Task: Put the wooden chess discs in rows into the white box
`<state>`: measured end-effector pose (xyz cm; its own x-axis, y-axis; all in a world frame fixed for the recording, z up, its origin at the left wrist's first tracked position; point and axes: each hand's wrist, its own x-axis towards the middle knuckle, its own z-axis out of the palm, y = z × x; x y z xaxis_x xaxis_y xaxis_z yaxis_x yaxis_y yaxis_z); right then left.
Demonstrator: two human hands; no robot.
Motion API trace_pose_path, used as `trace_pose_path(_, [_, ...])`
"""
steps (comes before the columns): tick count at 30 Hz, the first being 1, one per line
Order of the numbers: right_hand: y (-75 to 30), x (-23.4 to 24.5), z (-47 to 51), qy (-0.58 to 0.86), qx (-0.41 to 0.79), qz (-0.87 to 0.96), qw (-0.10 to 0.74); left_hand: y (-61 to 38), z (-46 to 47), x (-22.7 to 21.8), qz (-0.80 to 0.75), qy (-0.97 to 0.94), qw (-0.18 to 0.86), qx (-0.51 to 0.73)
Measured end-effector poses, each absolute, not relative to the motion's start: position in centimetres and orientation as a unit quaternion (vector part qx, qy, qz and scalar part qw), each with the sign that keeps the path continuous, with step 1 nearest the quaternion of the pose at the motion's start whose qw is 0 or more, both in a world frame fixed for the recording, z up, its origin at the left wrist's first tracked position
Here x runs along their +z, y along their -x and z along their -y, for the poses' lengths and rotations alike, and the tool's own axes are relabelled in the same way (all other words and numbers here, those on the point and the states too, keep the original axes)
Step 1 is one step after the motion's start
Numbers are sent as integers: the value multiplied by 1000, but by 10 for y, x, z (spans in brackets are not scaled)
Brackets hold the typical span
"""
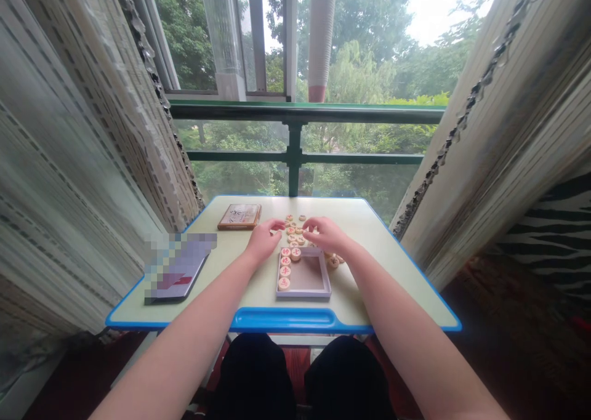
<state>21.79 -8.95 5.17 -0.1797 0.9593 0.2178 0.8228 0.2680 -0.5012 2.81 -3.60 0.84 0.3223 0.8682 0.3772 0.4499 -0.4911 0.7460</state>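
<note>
Round wooden Chinese chess pieces (293,235) with red characters lie in a loose cluster on the pale green desk (258,297). My left hand (265,239) reaches to the cluster's left edge, its curled fingertips close to the pieces. My right hand (326,234) arches over the cluster's right side, and its fingers hide some pieces. Whether either hand holds a piece is hidden. Just below the hands stands a shallow lilac-grey tray (305,290). Several pieces sit in a column along its left side, and another lies near its top edge. More pieces (333,260) lie beyond its right wall.
A small wooden box (239,217) lies left of my left hand. A phone (178,273), partly pixelated, lies at the desk's left. The desk has a blue rim with a blue groove (284,319) at the front. Curtains flank it, and a green railing (294,155) stands behind.
</note>
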Motion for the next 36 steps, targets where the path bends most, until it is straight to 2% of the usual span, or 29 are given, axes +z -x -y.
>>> trace_pose_path(5, [-218,50,84,602,128,744,261,-26,16,16,-466,-772,253,351])
trace_pose_path(10, [-212,56,62,619,140,743,213,-27,-8,16,-504,-758,258,324])
trace_pose_path(21, [-205,41,-9,636,85,749,165,-45,-47,3,-487,-760,277,328])
trace_pose_path(26, [-210,32,-17,642,76,750,144,-44,-49,0,-478,-778,270,303])
trace_pose_path(31, [-213,32,-22,640,74,755,120,-47,-46,3,-472,-816,220,252])
trace_pose_path(36, [-216,30,-25,628,60,770,99,-48,-41,4,-466,-815,229,258])
